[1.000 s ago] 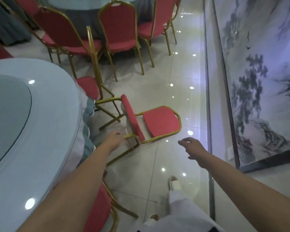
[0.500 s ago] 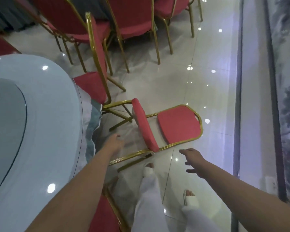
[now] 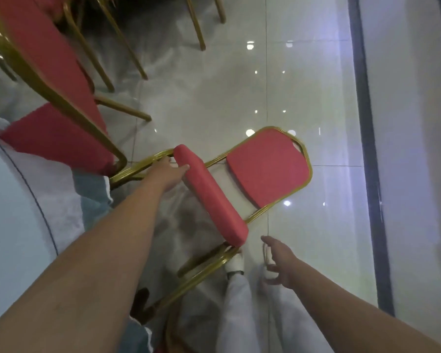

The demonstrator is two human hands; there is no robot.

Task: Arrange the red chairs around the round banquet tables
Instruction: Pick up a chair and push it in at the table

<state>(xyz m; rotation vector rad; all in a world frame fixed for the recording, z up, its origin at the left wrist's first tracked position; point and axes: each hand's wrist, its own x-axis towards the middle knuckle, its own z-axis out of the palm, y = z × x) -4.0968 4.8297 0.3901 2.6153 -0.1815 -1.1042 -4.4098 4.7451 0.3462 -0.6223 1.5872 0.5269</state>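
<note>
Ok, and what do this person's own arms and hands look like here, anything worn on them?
The left forearm and right forearm are bare, with no sleeve in view. No glove, watch or bracelet shows on the left hand or right hand; rings are too blurred to rule out. Below are white trousers and white slippers.

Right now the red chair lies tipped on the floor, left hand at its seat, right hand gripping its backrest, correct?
No. The head view shows the right hand open, gripping nothing, off the backrest of the red chair. The rest is right.
</note>
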